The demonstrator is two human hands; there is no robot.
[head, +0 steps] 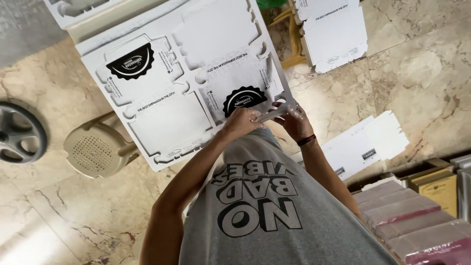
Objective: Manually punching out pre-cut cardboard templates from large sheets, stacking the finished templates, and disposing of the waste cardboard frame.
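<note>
Both hands' grip: white die-cut cardboard sheet (186,78)

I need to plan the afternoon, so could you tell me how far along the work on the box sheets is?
Done, apparently: loose white flat pieces lie on the floor, and more are stacked beyond. In hand: left hand and right hand grip the near edge of the big die-cut cardboard sheet. Left: the sheet's box blanks look mostly still joined.

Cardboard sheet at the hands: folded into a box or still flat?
Flat. The sheet lies spread, die-cut outlines unfolded; left hand and right hand grip its near edge.
</note>
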